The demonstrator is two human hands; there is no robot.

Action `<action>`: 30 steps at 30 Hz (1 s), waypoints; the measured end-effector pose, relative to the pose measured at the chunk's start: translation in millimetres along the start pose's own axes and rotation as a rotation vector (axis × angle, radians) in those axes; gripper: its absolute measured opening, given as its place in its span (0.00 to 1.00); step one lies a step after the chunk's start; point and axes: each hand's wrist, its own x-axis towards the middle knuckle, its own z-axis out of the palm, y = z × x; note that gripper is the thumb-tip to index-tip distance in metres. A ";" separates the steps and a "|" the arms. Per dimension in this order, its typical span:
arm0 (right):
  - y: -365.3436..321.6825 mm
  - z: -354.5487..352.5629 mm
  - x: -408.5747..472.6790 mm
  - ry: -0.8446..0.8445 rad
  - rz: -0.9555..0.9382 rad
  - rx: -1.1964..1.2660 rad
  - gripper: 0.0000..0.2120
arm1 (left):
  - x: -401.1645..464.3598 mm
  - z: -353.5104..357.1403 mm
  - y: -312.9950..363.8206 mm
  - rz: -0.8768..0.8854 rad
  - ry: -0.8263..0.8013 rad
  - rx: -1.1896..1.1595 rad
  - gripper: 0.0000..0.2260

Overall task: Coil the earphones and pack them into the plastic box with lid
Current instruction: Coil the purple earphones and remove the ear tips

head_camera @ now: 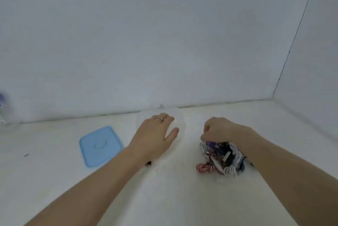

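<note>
Here the earphones (222,158) lie bundled, no clear axis.

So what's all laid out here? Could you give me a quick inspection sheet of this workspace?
Surface: white table, bare near its front edge.
Job's things: blue lid lying flat at left; clear plastic box faint under the left hand; pile of tangled earphones at right.
Clutter: small dark speck far left; blurred clear object at left edge.
Hands: left hand flat on box; right hand curled over the pile.
Cables: only the earphone wires.
Surroundings: plain white walls.
</note>
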 end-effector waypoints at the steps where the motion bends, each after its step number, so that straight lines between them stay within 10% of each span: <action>1: 2.1 7.4 -0.5 -0.063 0.011 -0.040 0.14 | -7.7 6.7 2.0 -0.014 -0.044 0.001 0.23; 11: 9.6 27.4 -1.5 0.138 -0.019 0.015 0.07 | -35.3 40.4 -3.5 -0.038 0.129 -0.111 0.19; 20: -16.2 6.4 -21.3 0.481 -0.152 0.822 0.05 | -42.3 40.4 -5.5 -0.158 0.305 -0.644 0.13; 30: -84.5 61.8 -48.6 -0.314 0.023 1.836 0.06 | -56.9 25.8 -39.1 -0.261 0.388 -1.088 0.14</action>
